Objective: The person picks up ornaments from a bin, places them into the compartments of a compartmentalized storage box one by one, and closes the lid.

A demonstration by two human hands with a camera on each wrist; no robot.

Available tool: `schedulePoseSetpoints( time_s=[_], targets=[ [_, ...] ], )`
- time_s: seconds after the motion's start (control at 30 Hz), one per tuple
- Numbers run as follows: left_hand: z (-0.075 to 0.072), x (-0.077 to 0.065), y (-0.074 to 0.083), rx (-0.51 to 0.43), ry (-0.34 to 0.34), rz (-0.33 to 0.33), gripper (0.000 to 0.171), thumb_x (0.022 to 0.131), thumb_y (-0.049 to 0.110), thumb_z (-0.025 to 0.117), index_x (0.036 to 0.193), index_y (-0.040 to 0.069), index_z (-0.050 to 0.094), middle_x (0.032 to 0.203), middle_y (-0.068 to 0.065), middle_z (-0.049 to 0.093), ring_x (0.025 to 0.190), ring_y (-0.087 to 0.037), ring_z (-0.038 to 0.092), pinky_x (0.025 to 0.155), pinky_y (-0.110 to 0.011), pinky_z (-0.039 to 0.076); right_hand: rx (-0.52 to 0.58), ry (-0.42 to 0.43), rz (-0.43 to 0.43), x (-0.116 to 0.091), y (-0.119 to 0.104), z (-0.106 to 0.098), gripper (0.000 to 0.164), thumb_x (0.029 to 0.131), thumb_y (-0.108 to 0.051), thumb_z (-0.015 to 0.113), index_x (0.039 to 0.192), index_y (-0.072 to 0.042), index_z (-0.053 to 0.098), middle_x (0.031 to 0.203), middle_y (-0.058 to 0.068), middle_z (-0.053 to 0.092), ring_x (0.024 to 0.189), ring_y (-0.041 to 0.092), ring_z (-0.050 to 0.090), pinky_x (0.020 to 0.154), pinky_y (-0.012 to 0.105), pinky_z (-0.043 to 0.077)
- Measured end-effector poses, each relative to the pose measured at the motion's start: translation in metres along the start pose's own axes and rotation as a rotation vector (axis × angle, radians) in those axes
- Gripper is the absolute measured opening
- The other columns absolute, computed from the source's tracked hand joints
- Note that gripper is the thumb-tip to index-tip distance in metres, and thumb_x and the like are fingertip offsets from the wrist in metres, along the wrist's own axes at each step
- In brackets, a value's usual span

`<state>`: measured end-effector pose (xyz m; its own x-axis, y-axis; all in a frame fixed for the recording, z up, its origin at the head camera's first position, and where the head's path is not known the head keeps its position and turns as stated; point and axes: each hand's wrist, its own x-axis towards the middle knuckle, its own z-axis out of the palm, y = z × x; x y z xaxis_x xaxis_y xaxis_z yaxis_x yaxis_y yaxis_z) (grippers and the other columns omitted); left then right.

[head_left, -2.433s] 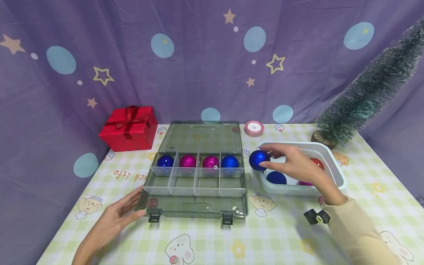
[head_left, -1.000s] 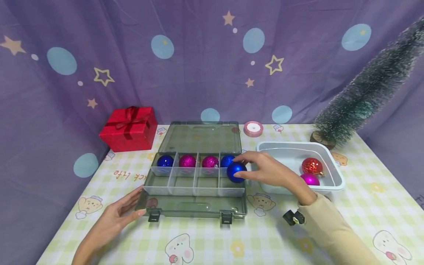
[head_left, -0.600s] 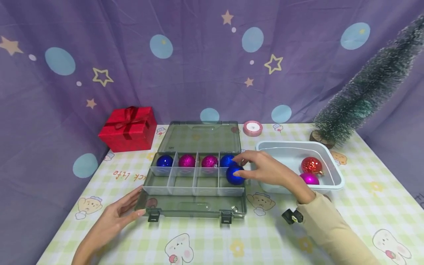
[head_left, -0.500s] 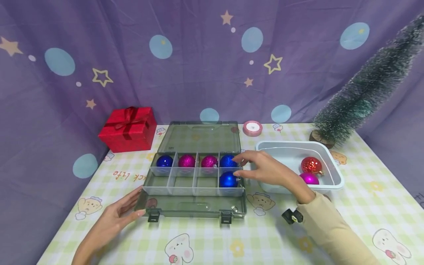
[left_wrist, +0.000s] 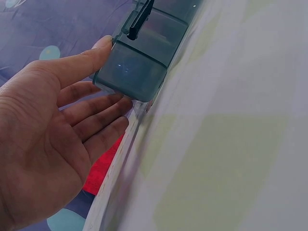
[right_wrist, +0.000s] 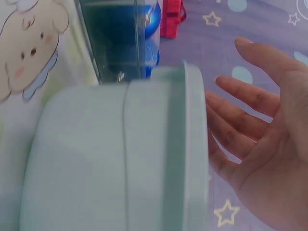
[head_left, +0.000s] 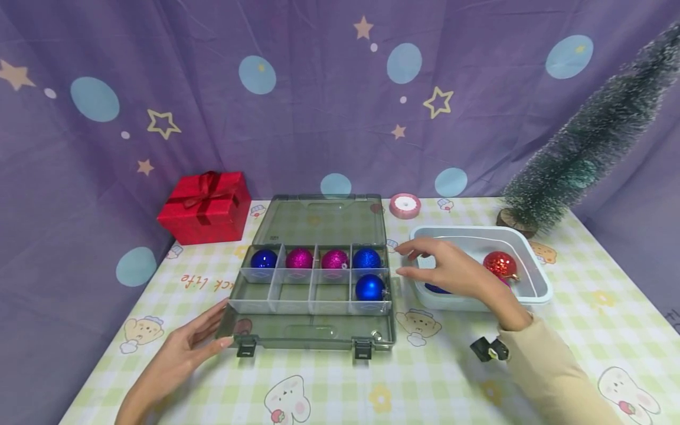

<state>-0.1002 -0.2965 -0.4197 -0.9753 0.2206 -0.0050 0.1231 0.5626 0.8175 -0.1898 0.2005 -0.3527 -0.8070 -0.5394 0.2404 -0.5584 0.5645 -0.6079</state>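
My right hand [head_left: 451, 268] holds nothing; its fingers are apart above the left end of the pale blue tub [head_left: 542, 283]. My left hand [head_left: 183, 348] rests at the near-left corner of the grey divided storage box [head_left: 313, 339]. In the left wrist view its thumb touches the box and its fingers lie loosely extended beside it. The box's back row has a blue Christmas bauble [head_left: 264, 260], two pink glitter baubles [head_left: 300, 260] and a blue glitter bauble [head_left: 366, 258]. A matte blue bauble [head_left: 369, 288] sits in the right front compartment. The tub contains a red bauble [head_left: 500, 265]; others are partly hidden.
At the back left stands a red gift box [head_left: 207, 206]. A pink ribbon roll [head_left: 405, 205] lies behind the storage box, whose lid [head_left: 321, 221] leans back. A small Christmas tree [head_left: 584, 147] stands behind the tub at the right.
My right hand has carried the matte blue bauble from the tub to the right front compartment, let go of it and drawn back right over the tub. My left hand stays put.
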Motion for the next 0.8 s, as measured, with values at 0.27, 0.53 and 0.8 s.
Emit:
schedulePoseSetpoints(
  time_s=[0.27,0.53,0.8],
  targets=[
    [0.000,0.000,0.000,-0.001,-0.001,0.000,0.072,0.101,0.024,0.072,0.160,0.004,0.037,0.155,-0.023,0.044,0.139,-0.041,0.043,0.097,-0.008,0.042,-0.039,0.066,0.028,-0.022,0.017,-0.014,0.036,0.094,-0.019,0.079,0.126,-0.004,0.072,0.117,0.009,0.074,0.103,0.023,0.069,0.092,0.051,0.056],
    [0.000,0.000,0.000,0.012,0.001,-0.011,0.072,0.100,0.026,0.072,0.160,0.005,0.037,0.155,-0.023,0.045,0.138,-0.040,0.043,0.097,-0.009,0.043,-0.057,0.066,0.062,-0.043,0.033,-0.021,0.034,0.094,-0.018,0.078,0.124,-0.003,0.072,0.115,0.010,0.074,0.101,0.024,0.071,0.091,0.051,0.056],
    [0.000,0.000,-0.001,0.012,0.001,-0.009,0.072,0.101,0.026,0.072,0.160,0.005,0.037,0.155,-0.023,0.045,0.138,-0.040,0.044,0.097,-0.009,0.043,-0.045,0.030,0.106,-0.053,0.043,-0.024,0.036,0.093,-0.020,0.080,0.123,-0.002,0.071,0.111,0.009,0.075,0.098,0.025,0.072,0.084,0.046,0.059]
  ],
)
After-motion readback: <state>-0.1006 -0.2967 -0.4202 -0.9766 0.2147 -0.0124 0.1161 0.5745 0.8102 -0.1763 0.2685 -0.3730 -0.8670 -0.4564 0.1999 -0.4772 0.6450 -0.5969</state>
